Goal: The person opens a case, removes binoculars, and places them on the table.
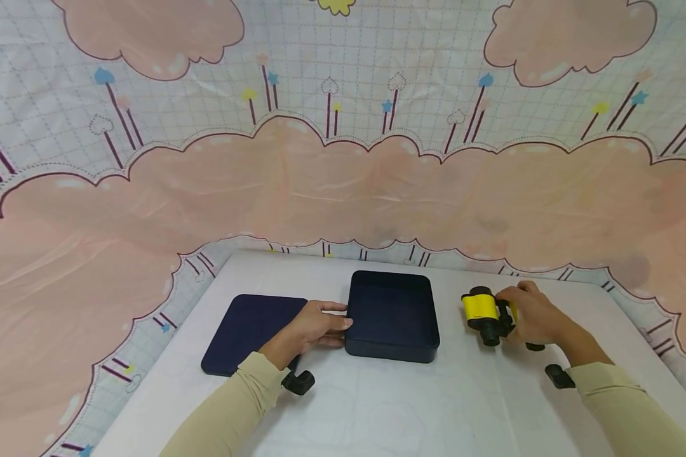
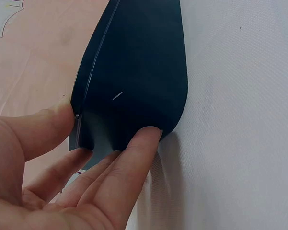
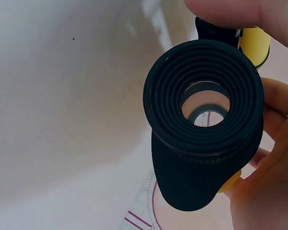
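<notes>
A dark navy, shallow square box (image 1: 391,312) stands open-topped on the white table, its dark interior facing up. My left hand (image 1: 317,325) touches its left side, with the thumb at the rim and the fingertips against the outer wall (image 2: 134,62). Over to the right, my right hand (image 1: 534,314) grips a pair of yellow and black binoculars (image 1: 480,308) around one barrel. In the right wrist view, a ribbed black eyepiece (image 3: 203,139) faces the camera. Partly behind the left hand and forearm lies a flat navy lid (image 1: 251,330).
The white table (image 1: 389,406) ends at the back against a cloud-patterned cloth (image 1: 366,197). Black camera mounts hang at the left wrist (image 1: 300,382) and right wrist (image 1: 559,376). A stretch of tabletop separates box and binoculars.
</notes>
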`<state>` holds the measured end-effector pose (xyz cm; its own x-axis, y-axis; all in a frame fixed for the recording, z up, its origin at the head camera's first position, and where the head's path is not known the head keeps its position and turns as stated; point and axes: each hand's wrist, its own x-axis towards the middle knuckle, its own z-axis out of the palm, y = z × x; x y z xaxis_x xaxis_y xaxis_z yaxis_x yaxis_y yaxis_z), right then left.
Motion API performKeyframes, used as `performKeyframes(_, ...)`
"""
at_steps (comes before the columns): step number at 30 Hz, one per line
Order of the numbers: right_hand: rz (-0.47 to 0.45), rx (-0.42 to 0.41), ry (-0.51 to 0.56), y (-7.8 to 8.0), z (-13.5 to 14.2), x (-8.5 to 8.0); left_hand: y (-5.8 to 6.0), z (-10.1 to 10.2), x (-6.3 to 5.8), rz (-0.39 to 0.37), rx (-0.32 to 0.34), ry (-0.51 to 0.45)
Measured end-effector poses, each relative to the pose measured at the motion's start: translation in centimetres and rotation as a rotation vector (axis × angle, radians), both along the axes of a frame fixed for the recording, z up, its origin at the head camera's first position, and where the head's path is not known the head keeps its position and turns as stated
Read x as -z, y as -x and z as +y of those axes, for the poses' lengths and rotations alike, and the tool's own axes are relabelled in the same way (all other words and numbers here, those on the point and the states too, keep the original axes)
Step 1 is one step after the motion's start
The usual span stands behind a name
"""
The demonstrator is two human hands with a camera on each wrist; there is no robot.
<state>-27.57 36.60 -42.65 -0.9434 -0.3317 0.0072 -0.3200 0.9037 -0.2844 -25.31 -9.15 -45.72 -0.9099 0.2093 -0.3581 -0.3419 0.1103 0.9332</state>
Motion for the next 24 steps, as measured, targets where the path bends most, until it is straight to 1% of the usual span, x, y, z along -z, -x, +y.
performKeyframes(8,-0.010,0.006,-0.003,-0.1,0.2,0.6,0.0,0.1,-0.1,-0.008,-0.010,0.006)
performKeyframes(16,-0.050,0.026,0.001,-0.1,0.0,1.3,0.1,0.1,0.0,-0.012,-0.005,0.004)
performKeyframes(24,-0.054,0.011,-0.010,0.1,0.1,1.7,0.2,0.1,0.0,-0.016,-0.010,0.009)
